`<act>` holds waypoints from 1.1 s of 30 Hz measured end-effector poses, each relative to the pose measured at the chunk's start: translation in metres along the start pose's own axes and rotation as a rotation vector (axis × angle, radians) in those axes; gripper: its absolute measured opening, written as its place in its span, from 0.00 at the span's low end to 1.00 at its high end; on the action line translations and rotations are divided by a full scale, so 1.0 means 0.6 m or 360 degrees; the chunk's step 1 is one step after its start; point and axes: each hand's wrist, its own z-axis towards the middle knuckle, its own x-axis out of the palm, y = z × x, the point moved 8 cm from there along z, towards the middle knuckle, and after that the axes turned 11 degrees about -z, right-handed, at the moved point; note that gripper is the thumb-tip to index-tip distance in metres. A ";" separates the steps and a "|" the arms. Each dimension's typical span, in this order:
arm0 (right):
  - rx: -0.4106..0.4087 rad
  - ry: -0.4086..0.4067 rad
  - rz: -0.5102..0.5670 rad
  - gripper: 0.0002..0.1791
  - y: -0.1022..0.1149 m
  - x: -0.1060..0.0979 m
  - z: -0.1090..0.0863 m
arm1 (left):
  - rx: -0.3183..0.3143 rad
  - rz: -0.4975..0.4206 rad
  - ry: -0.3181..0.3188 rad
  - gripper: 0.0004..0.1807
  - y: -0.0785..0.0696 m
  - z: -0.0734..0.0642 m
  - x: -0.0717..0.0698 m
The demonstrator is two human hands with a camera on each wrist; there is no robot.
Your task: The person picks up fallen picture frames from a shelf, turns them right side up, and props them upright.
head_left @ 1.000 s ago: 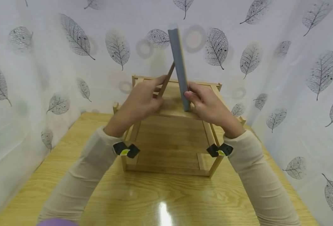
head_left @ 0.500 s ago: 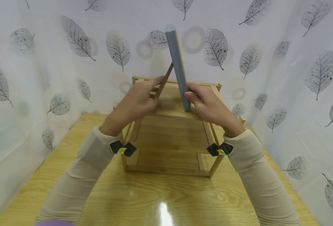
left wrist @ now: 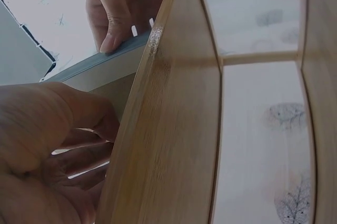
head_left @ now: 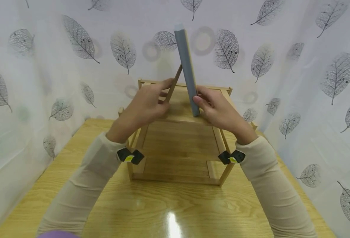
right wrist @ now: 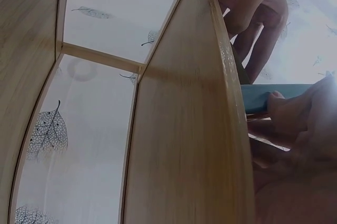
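Note:
A slim, upright slab with a blue-grey edge (head_left: 185, 66) stands on the top board of a wooden rack (head_left: 181, 123), its upper end leaning left. My right hand (head_left: 219, 107) holds it low down, thumb on the blue-grey edge and fingers behind. A thin brown panel (head_left: 174, 83) slants up to meet the slab's left side about midway. Thumb and fingers of my left hand (head_left: 146, 102) pinch this panel near its lower end. In the left wrist view, the slab's beige side (left wrist: 100, 74) shows behind the left hand. The slab's far face is hidden.
Below the top board, the rack has lower shelf boards (head_left: 179, 170) and side posts (head_left: 227, 175). It stands on a wood-grain table (head_left: 151, 205). A leaf-printed curtain (head_left: 103, 76) hangs close behind and at both sides.
My left hand and the brown panel's lower end shifted slightly left, then a little back right. The slab's top tipped slightly left; the right hand stays in place.

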 end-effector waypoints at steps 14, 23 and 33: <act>0.0127 -0.0032 0.0103 0.21 -0.013 -0.023 -0.013 | -0.0077 0.0003 -0.0157 0.32 -0.002 -0.007 -0.013; 0.0242 -0.0296 0.0043 0.17 -0.020 -0.068 -0.026 | 0.0055 -0.0053 -0.0518 0.21 -0.044 -0.029 -0.042; 0.0321 -0.0545 -0.0208 0.14 -0.033 -0.095 -0.041 | 0.0176 -0.0026 -0.0511 0.16 -0.079 -0.025 0.001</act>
